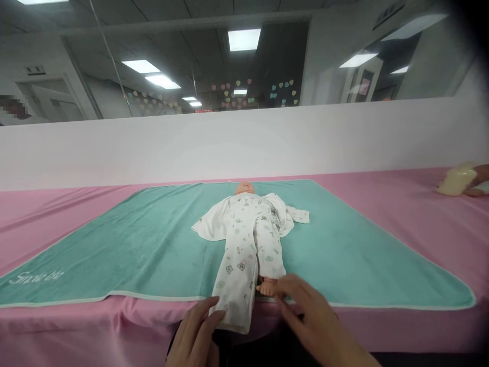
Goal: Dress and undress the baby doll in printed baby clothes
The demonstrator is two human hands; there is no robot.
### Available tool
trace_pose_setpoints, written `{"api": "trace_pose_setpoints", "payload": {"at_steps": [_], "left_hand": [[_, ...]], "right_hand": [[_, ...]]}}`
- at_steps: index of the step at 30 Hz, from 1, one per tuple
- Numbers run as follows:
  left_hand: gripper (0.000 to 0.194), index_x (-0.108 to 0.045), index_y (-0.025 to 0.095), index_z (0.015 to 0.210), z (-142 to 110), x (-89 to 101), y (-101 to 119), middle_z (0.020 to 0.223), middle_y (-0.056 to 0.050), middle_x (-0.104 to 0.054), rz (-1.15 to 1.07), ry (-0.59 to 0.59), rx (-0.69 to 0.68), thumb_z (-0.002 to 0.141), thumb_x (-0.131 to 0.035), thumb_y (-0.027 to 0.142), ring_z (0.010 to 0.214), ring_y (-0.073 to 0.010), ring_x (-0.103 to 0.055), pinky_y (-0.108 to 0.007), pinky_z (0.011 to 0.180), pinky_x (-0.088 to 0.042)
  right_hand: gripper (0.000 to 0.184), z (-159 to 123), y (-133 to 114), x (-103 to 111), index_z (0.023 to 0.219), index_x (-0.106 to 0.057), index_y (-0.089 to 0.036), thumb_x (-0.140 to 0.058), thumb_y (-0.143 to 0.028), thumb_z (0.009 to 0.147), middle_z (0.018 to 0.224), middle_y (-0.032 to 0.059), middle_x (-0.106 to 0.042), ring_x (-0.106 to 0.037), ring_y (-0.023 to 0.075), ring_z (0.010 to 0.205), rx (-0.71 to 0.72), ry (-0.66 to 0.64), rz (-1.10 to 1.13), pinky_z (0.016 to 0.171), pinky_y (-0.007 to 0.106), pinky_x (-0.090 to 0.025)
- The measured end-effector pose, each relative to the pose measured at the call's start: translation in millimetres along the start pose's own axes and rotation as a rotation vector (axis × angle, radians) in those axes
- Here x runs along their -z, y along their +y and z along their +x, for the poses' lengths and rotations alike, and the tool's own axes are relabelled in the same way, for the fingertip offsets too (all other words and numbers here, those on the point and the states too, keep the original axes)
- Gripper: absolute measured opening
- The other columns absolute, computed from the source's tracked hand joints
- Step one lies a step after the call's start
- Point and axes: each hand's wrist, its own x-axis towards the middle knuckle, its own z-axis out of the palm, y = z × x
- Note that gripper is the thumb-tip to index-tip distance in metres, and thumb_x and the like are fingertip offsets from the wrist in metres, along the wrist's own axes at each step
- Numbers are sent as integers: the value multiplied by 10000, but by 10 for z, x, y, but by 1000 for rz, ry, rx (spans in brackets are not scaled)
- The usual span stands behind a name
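Observation:
A baby doll (244, 189) lies on its back on a teal blanket (126, 244), dressed in a white printed romper (244, 239) with its legs toward me. My left hand (196, 334) touches the empty hanging leg of the romper at the near table edge, fingers extended. My right hand (309, 316) rests by the doll's bare foot (267, 288), fingertips curled next to it; whether they grip the foot is unclear.
The blanket lies on a pink sheet (420, 214) covering a long table against a white low wall. At the far right a cream bottle (456, 181) is held by another person's hand (482, 181). Glass panels rise above the wall.

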Motion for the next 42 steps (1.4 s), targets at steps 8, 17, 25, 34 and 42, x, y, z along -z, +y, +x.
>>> {"api": "trace_pose_setpoints", "payload": {"at_steps": [8, 17, 25, 34, 42], "left_hand": [[299, -558, 207, 1045, 783, -364, 534, 1023, -48, -621, -29, -304, -89, 747, -589, 213, 1025, -261, -545, -503, 954, -397], [429, -427, 205, 1209, 947, -497, 727, 1006, -64, -542, -275, -423, 103, 789, -515, 188, 872, -212, -557, -385, 775, -489], [291, -464, 256, 1093, 969, -538, 796, 1000, -28, -519, -593, -430, 359, 809, -474, 194, 834, -149, -554, -277, 725, -481], [228, -449, 223, 1007, 982, -606, 818, 892, -31, -558, -313, -395, 187, 789, -438, 157, 642, -164, -537, -269, 510, -385], [271, -507, 201, 963, 846, -649, 682, 859, -44, -592, 15, -180, 46, 728, -455, 75, 686, -187, -554, -290, 567, -407]], "right_hand": [[127, 63, 231, -68, 902, -555, -214, -469, -188, 813, 861, 38, -577, -533, 198, 813, -327, 62, -235, 697, 316, -413], [189, 94, -74, 96, 856, -531, -186, -435, -349, 868, 758, 12, -583, -544, 147, 721, -473, 290, 442, 668, 246, -444], [207, -6, -10, 41, 831, -537, -201, -413, -351, 901, 746, -1, -566, -522, 130, 699, -380, 242, 393, 638, 238, -412], [78, -105, 39, 137, 830, -525, -200, -465, -160, 859, 701, 13, -506, -456, 140, 654, -25, 299, -43, 577, 266, -362], [206, -266, 127, -9, 930, -520, -205, -414, -73, 813, 775, 42, -502, -469, 156, 671, 20, 272, -190, 577, 279, -375]]}}
